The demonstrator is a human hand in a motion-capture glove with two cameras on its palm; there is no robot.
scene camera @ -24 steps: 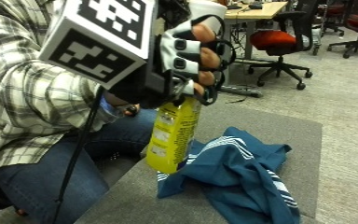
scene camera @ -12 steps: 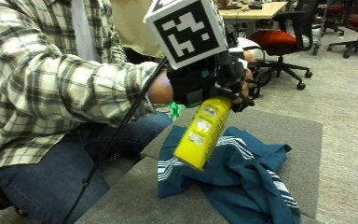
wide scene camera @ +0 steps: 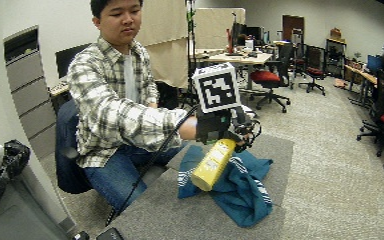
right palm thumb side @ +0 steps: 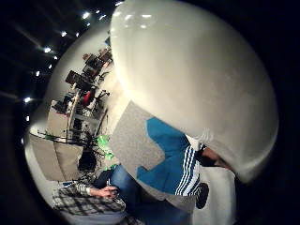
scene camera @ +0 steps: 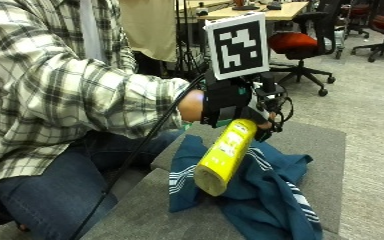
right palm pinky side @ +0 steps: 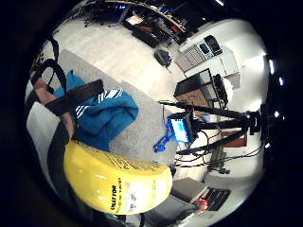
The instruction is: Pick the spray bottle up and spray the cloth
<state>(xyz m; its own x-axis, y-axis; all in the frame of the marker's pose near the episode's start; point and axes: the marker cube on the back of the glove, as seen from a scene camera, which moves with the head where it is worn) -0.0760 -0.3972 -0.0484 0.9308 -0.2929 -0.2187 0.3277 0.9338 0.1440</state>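
Observation:
My gloved right hand (scene camera: 240, 102) grips the neck of a yellow spray bottle (scene camera: 226, 156) and holds it tilted in the air, its base pointing down and toward the near side. The bottle hangs just over the blue cloth with white stripes (scene camera: 272, 195), which lies crumpled on the grey table (scene camera: 325, 145). In the wide outside view the hand (wide scene camera: 222, 127) holds the bottle (wide scene camera: 210, 165) above the cloth (wide scene camera: 242, 187). The little finger side palm view has the bottle's yellow body (right palm pinky side: 116, 182) close by and the cloth (right palm pinky side: 104, 118) beyond. A white rounded part of the bottle (right palm thumb side: 192, 79) fills the thumb side palm view, with the cloth (right palm thumb side: 171, 157) past it.
The person sits at the table's left side, the plaid sleeve (scene camera: 72, 100) reaching over it. Bare grey table surface (scene camera: 159, 215) lies in front of the cloth. Office chairs (scene camera: 305, 45) and desks stand on the floor behind. A tripod with a small screen (right palm pinky side: 182, 128) stands off the table.
The hand with the bottle has moved out over the cloth, away from the person's body. The bottle has tipped from nearly upright to slanted, still in the same grip.

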